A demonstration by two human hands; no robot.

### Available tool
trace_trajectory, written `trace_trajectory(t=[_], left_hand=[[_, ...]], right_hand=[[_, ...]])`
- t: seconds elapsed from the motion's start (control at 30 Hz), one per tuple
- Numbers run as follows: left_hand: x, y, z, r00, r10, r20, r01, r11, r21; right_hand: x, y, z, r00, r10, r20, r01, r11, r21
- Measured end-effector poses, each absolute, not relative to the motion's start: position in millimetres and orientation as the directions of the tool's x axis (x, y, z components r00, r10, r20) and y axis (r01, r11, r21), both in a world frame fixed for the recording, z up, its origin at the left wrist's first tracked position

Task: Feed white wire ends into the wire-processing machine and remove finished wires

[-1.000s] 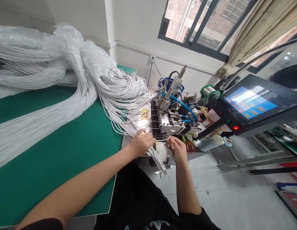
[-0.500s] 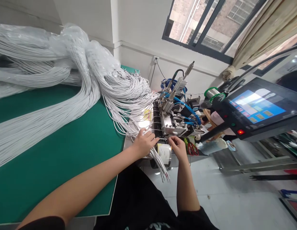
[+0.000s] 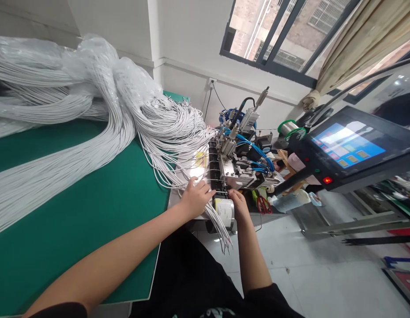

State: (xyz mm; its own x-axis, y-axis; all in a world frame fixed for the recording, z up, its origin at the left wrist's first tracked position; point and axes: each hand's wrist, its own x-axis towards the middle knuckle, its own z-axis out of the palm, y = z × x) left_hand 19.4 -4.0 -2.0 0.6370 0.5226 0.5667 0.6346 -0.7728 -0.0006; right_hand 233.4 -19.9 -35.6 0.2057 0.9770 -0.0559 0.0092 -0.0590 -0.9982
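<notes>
Just below the frame's centre, left hand [image 3: 195, 198] and right hand [image 3: 238, 203] pinch one white cable [image 3: 221, 192], its length running left-to-right between them

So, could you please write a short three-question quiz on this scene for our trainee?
1. Multiple choice: what colour is the large tabletop at picture left? (a) red (b) green (c) white
2. True or false: the machine's display screen is lit.
3. Fill in the blank: a thin white ____ stretches between the left hand and the right hand.

Key: 1. b; 2. true; 3. cable.
</notes>
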Motion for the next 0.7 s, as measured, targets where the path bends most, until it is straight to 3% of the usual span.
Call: trace_trajectory(t=[0.13, 0.33, 0.5, 0.6, 0.7], left_hand=[[18, -4, -3, 0.634, 0.528, 0.566, 0.636, -0.772, 0.007], [17, -4, -3, 0.608, 0.549, 0.574, 0.645, -0.763, 0.046], [15, -1, -2, 0.623, 0.402, 0.671, 0.541, -0.841, 0.001], [13, 0, 2, 0.653, 0.268, 0.708, 0.425, -0.904, -0.051], [11, -1, 5, 0.656, 0.256, 0.710, 0.414, -0.909, -0.055]], right_hand=[[235, -27, -35, 0.235, 0.971, -0.051, 0.025, -0.058, -0.998], [248, -44, -19, 0.263, 0.959, 0.109, 0.243, 0.044, -0.969], [252, -67, 10, 0.090, 0.988, 0.128, 0.439, 0.076, -0.895], [248, -82, 27, -0.059, 0.992, 0.115, 0.473, 0.129, -0.872], [242, -92, 38, -0.176, 0.979, 0.105, 0.471, 0.177, -0.864]])
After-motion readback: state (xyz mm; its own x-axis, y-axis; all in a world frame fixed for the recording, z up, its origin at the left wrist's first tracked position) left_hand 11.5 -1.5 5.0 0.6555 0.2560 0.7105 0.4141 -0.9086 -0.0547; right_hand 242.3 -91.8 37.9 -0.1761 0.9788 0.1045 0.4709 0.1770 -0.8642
